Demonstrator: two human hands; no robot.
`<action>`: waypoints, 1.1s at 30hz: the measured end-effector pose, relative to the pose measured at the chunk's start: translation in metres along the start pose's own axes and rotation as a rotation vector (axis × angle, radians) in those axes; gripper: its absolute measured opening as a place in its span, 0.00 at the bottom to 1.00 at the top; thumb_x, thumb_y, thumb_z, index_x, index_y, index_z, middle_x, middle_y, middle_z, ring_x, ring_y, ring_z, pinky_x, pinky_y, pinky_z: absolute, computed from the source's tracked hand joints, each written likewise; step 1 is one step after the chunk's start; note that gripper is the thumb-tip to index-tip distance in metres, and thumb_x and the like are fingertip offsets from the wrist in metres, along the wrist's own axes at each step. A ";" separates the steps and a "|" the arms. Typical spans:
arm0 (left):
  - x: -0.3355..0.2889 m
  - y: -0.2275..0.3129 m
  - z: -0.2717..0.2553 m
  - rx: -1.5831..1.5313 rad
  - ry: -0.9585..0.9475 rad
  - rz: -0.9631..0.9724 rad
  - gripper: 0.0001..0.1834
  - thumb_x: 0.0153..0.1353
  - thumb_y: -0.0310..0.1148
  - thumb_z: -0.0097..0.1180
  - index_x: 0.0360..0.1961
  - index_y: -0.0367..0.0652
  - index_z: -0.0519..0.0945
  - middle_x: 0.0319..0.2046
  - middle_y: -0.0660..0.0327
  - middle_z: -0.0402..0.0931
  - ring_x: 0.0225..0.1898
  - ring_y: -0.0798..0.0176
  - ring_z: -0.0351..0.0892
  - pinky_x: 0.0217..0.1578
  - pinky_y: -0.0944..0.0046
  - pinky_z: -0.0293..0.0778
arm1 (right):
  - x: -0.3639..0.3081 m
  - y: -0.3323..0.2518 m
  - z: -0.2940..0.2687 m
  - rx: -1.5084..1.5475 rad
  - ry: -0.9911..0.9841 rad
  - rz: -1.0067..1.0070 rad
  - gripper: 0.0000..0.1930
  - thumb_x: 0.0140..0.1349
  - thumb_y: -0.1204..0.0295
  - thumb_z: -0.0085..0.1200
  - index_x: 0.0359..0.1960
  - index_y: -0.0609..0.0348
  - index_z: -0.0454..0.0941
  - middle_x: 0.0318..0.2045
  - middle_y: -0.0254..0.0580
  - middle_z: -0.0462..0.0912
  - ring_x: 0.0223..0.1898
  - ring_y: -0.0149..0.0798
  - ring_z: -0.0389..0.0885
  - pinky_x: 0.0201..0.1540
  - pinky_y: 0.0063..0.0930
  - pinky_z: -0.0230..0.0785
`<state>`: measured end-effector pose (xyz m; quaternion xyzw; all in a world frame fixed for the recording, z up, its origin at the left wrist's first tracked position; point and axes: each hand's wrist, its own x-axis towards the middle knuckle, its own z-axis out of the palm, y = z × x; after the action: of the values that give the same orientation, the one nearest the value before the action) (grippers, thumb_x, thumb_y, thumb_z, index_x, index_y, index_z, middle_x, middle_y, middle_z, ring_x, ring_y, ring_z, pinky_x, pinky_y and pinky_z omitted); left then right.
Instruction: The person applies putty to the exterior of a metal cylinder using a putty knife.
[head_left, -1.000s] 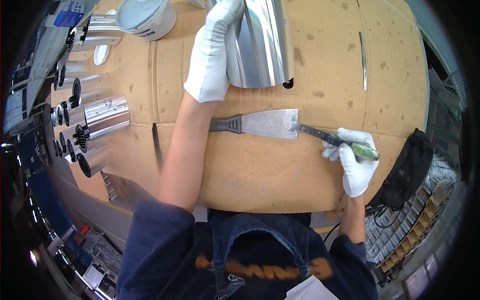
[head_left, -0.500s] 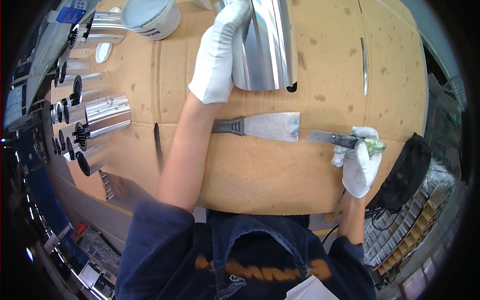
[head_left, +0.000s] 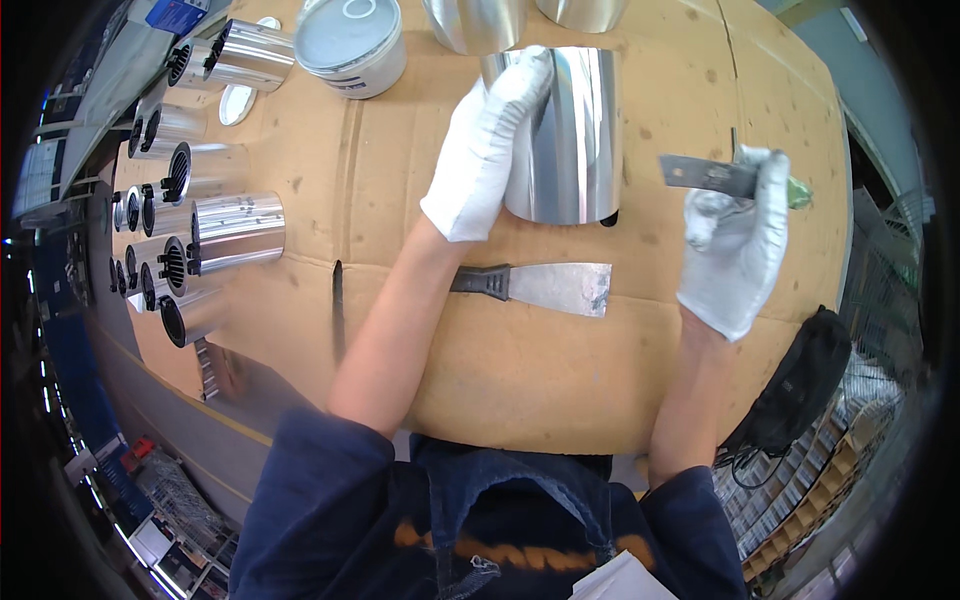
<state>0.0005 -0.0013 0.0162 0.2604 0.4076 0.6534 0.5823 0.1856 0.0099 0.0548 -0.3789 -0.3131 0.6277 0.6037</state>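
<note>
My gloved left hand [head_left: 478, 155] is closed on the side of a shiny metal cylinder [head_left: 580, 140], its fingertips near the far end. A small black piece pokes out under the cylinder's near end. Off to the right, my gloved right hand [head_left: 735, 255] holds a small putty knife [head_left: 708, 175] by its green-wrapped handle. The dark, smeared blade points left toward the cylinder, apart from it. Between my forearms a wider putty knife [head_left: 560, 287] with a black handle lies flat on the cardboard [head_left: 530, 390].
A white bucket [head_left: 375, 80] with a greyish lid stands at the far left. Several metal cylinders with black end fittings [head_left: 240, 230] lie along the left edge. Two more cylinders [head_left: 475, 20] are at the far edge. A black bag [head_left: 795, 385] hangs at the right edge.
My right hand has lifted the small putty knife away from me, level with the cylinder. The view has shifted, showing more of the far side; my left hand keeps hold of the cylinder.
</note>
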 end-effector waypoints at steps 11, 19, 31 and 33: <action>-0.001 0.000 0.000 0.039 -0.021 0.011 0.23 0.63 0.46 0.51 0.50 0.40 0.71 0.43 0.64 0.73 0.44 0.72 0.70 0.47 0.68 0.68 | -0.001 0.025 0.016 -0.166 -0.064 -0.047 0.11 0.65 0.68 0.48 0.38 0.65 0.72 0.20 0.47 0.78 0.15 0.33 0.76 0.13 0.20 0.63; 0.000 -0.001 -0.001 0.052 -0.029 0.006 0.22 0.63 0.46 0.52 0.50 0.40 0.71 0.43 0.62 0.74 0.43 0.71 0.71 0.46 0.68 0.69 | 0.001 0.025 0.014 -0.171 -0.061 -0.085 0.09 0.65 0.70 0.48 0.37 0.66 0.72 0.22 0.46 0.79 0.16 0.34 0.78 0.13 0.20 0.63; -0.001 -0.003 0.000 0.075 -0.013 0.006 0.23 0.62 0.47 0.52 0.50 0.40 0.71 0.43 0.62 0.74 0.44 0.71 0.71 0.46 0.67 0.69 | -0.003 0.025 0.017 -0.174 -0.033 -0.102 0.08 0.64 0.72 0.49 0.38 0.66 0.71 0.23 0.46 0.79 0.17 0.35 0.78 0.14 0.21 0.65; -0.001 -0.001 0.000 0.079 -0.022 0.006 0.23 0.62 0.47 0.52 0.50 0.40 0.71 0.43 0.62 0.74 0.44 0.71 0.71 0.46 0.67 0.69 | -0.002 0.025 0.017 -0.184 -0.035 -0.082 0.08 0.64 0.72 0.49 0.38 0.66 0.71 0.23 0.46 0.79 0.17 0.35 0.78 0.14 0.21 0.65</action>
<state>0.0016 -0.0025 0.0156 0.2916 0.4261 0.6354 0.5742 0.1579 0.0066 0.0421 -0.4085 -0.3949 0.5777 0.5860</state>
